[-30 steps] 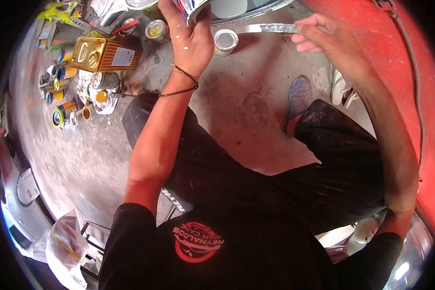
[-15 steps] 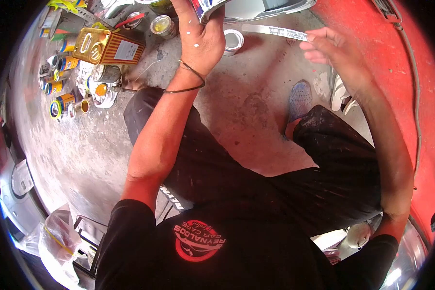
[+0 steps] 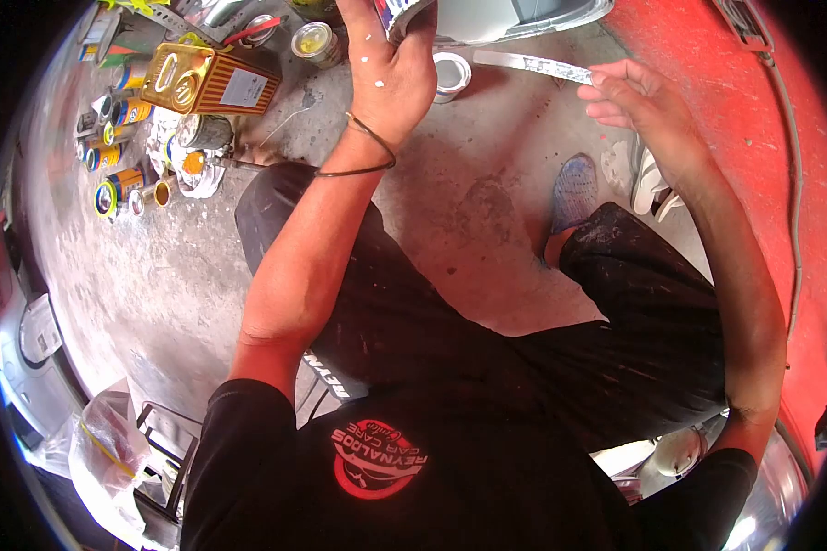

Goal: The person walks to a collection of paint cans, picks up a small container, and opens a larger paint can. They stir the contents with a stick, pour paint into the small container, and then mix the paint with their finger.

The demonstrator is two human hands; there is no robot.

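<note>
At the top edge, my left hand (image 3: 395, 83) is closed around a can (image 3: 406, 13) with a blue, white and red label; most of the can is cut off by the frame. White specks dot the back of this hand. My right hand (image 3: 641, 99) pinches one end of a flat white stir stick (image 3: 533, 64), which has grey smears on it. The stick's free end points left, close to an open white-rimmed can (image 3: 451, 75) on the floor. Behind the stick sits a grey container (image 3: 524, 26), partly out of frame.
A gold tin (image 3: 207, 81), an open can with yellowish contents (image 3: 314, 44) and several small paint cans (image 3: 119, 191) stand on the concrete floor at left. A red surface with a cable (image 3: 793, 184) runs along the right. Light-coloured footwear (image 3: 646, 179) lies near my shoe (image 3: 574, 188).
My right hand and the stir stick have shifted slightly right and down in view. The left hand, still on its can, also sits slightly further right. The camera view has moved a little.
</note>
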